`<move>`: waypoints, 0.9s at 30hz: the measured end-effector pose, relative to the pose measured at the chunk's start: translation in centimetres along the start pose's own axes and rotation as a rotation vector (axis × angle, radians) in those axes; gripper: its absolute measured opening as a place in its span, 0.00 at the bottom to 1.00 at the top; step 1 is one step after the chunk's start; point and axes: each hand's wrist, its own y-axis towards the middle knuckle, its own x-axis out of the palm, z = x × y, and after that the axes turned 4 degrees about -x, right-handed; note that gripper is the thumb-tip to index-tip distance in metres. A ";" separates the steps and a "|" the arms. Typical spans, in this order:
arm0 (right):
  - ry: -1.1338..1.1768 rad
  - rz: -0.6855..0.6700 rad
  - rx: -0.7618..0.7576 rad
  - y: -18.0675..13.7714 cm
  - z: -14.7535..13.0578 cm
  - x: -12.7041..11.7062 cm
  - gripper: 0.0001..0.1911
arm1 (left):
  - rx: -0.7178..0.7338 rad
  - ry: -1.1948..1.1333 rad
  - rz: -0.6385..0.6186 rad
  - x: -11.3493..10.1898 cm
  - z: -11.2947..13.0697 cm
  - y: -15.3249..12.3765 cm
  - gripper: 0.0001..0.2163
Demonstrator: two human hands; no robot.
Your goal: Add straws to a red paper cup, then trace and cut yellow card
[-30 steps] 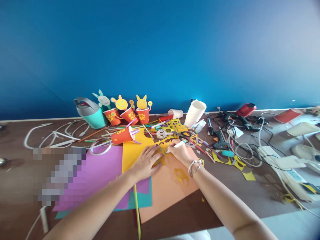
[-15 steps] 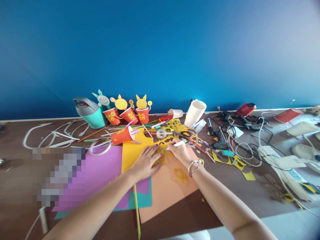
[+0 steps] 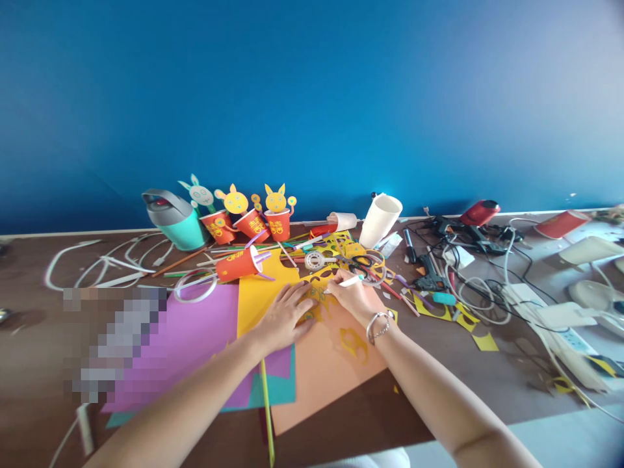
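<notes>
My right hand (image 3: 349, 292) is closed round a white marker (image 3: 351, 281) with a green end, its tip down at small yellow paper cutouts (image 3: 319, 298). Those cutouts lie on a sheet of orange paper (image 3: 316, 383). Fingers spread, my left hand (image 3: 285, 315) lies flat on the paper, touching the left side of the cutouts. A yellow cut scrap (image 3: 354, 344) rests below my right hand. Just beyond the hands lie scissors (image 3: 358, 262) and a white round-headed tool (image 3: 316, 261).
Red paper cups (image 3: 277, 225) with paper animal heads stand at the wall beside a teal kettle-like container (image 3: 182, 221). An orange cup (image 3: 238, 264) lies on its side. A white cup (image 3: 381, 221), a glue gun (image 3: 429, 273), cables and a power strip (image 3: 568, 338) fill the right.
The marker in my right hand has shifted very slightly over the cutouts. My left hand stays in place, and the things around look unchanged.
</notes>
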 end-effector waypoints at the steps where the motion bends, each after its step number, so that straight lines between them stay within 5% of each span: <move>1: -0.005 -0.003 0.004 0.0 0.0 0.0 0.11 | 0.000 -0.002 0.003 0.0 0.0 0.0 0.13; 27: 0.110 -0.011 0.020 -0.1 -0.3 -0.1 0.12 | 0.004 0.016 -0.003 0.1 0.0 0.0 0.13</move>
